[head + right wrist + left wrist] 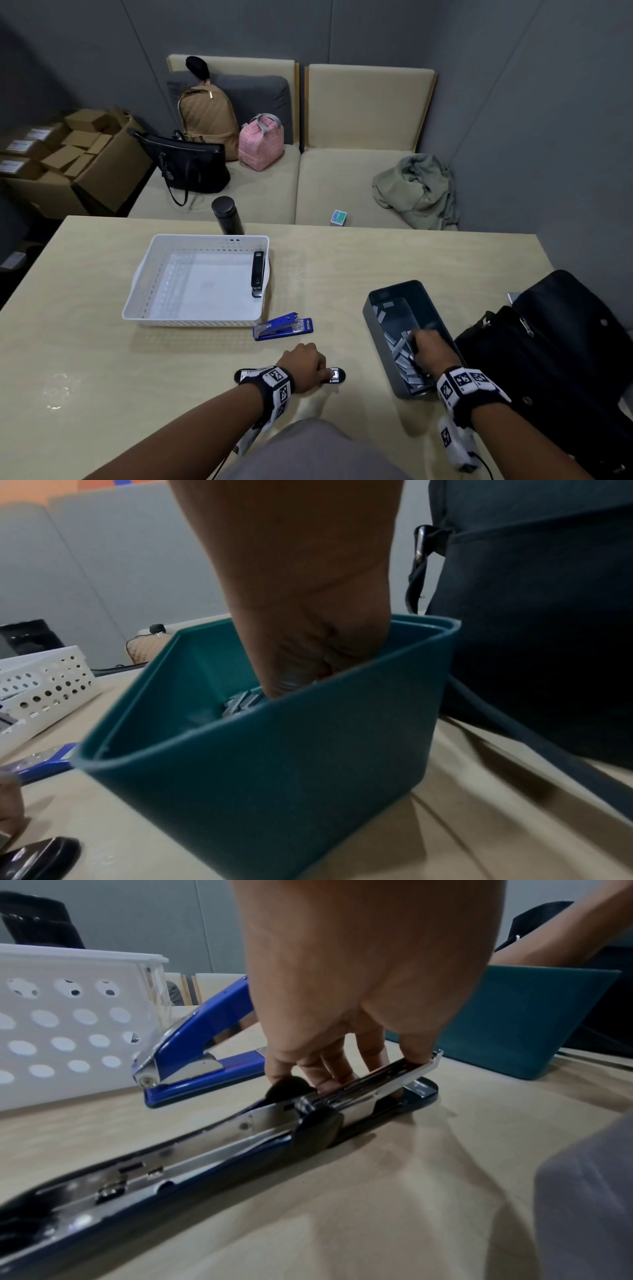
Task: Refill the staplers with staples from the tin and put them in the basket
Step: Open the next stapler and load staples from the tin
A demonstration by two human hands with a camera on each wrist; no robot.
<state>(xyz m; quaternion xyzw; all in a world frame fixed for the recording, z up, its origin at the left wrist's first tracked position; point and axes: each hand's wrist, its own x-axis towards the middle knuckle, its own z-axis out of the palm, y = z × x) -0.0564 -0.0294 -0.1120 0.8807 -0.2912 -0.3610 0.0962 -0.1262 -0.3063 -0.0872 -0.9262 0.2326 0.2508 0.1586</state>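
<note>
A dark stapler (pixel 337 375) lies flipped open on the table near me, its metal magazine (pixel 377 1080) exposed. My left hand (pixel 318 371) grips it from above, fingertips (pixel 416 1053) on the magazine's front end. My right hand (pixel 416 344) reaches into the teal tin (pixel 394 286) and pinches a staple strip (pixel 294 676) among several loose strips (pixel 407 370); the tin wall (pixel 274 764) hides its fingertips. A blue stapler (pixel 282 328) sits half open beside the white basket (pixel 212 236). Inside the basket a black stapler (pixel 257 274) lies against the right wall.
A black flask (pixel 227 216) stands behind the basket. A black bag (pixel 565 342) lies on the table right of the tin. Bags and a jacket sit on the sofa beyond the table's far edge.
</note>
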